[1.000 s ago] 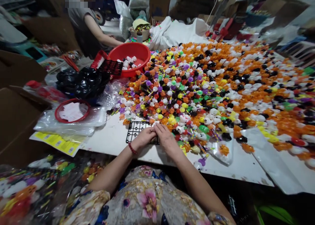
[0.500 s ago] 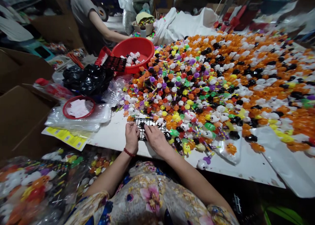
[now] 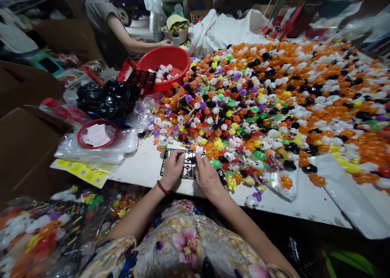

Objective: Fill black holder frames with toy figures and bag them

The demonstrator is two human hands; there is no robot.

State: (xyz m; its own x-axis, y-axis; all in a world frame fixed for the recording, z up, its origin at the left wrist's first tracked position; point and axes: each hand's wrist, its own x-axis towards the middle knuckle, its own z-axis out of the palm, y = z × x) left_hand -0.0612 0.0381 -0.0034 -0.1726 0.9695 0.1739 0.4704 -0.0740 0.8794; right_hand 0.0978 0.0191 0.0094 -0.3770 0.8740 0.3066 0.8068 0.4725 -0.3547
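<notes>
Right hand [image 3: 209, 179] has shifted to the black grid [image 3: 188, 167]'s right edge

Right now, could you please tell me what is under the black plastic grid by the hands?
White tabletop shows through the gaps in the black plastic grid. The left hand and right hand cover parts of it, so what lies beneath those is hidden.

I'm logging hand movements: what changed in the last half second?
The right hand moved right across the black grid; the left hand shifted right, over its left part. A co-worker's hand now shows above the red basin. Grip changes are unclear. The toy pile stayed.
</notes>
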